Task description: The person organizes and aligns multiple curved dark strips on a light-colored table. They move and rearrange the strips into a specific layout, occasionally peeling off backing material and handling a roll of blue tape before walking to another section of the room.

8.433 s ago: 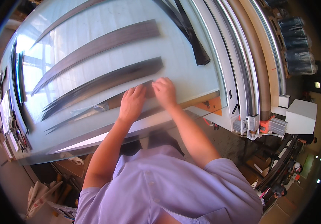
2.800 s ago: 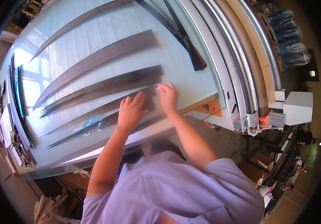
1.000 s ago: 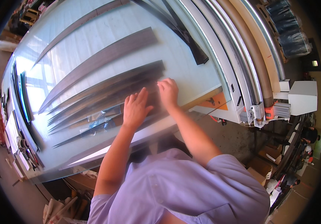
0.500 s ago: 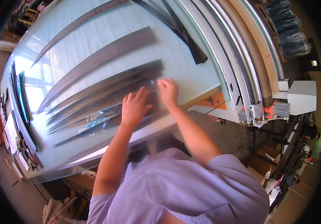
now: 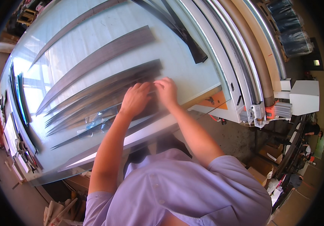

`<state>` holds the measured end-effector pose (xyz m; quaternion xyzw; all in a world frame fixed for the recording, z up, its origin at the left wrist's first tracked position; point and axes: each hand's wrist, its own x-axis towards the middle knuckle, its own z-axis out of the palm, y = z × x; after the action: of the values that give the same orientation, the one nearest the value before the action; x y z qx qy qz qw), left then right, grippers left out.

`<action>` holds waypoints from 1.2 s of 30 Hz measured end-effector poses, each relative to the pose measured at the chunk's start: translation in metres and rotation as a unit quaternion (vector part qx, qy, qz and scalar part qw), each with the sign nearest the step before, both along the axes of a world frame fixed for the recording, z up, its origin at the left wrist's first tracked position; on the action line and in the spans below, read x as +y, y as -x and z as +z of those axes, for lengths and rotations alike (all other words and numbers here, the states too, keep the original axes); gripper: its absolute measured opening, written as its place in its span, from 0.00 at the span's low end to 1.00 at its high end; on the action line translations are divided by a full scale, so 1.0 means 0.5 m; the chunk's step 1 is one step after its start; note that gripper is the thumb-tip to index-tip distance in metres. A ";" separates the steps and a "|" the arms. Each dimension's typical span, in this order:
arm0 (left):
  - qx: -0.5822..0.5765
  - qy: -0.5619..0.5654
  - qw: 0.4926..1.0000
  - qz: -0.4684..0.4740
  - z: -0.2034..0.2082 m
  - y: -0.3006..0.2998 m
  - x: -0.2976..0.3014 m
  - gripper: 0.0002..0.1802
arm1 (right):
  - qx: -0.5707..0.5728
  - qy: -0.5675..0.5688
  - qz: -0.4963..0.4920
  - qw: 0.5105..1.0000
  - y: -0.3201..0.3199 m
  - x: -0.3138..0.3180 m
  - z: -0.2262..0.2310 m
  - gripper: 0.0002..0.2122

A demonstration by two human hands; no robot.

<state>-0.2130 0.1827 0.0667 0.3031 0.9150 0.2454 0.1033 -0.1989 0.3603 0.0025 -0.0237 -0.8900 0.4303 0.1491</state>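
Several long, dark grey-brown tapered strips (image 5: 105, 84) lie fanned out on the glass-topped table (image 5: 192, 81) in front of me. My left hand (image 5: 135, 100) rests over the right ends of the nearer strips, fingers stretched toward the other hand. Beside it, at the strip ends, my right hand (image 5: 167, 92) is closed with thumb and forefinger pinched together. What sits in that pinch is too small to make out. Left of my left wrist, crumpled clear bluish plastic film (image 5: 100, 118) lies on the strips.
A wider dark strip (image 5: 98, 62) lies farther back. Black strips (image 5: 182, 32) cross at the far right, beside a long machine with metal rollers (image 5: 245, 49). Scissors and other tools (image 5: 20, 147) lie at the left edge. Paper rolls (image 5: 58, 211) stand below the table.
My left hand has moved right and up, close to my right hand. My right hand has shifted slightly left. The small shiny bit at its fingertips no longer shows clearly.
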 end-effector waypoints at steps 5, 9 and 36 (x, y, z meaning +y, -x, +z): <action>0.034 -0.047 0.987 0.152 -0.009 -0.073 -0.150 0.25 | -0.019 -0.015 0.027 0.999 -0.005 0.013 -0.003 0.04; 0.091 0.102 0.841 0.524 -0.027 -0.154 -0.447 0.09 | -0.025 0.007 0.049 0.998 -0.022 0.020 0.002 0.04; 0.045 0.038 0.995 0.077 0.002 -0.056 -0.001 0.24 | 0.055 -0.033 0.056 0.996 0.006 -0.006 0.012 0.02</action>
<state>-0.1850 0.1821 0.0675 0.2387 0.9479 0.2037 0.0543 -0.2018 0.3575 0.0087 0.0546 -0.8939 0.4092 0.1746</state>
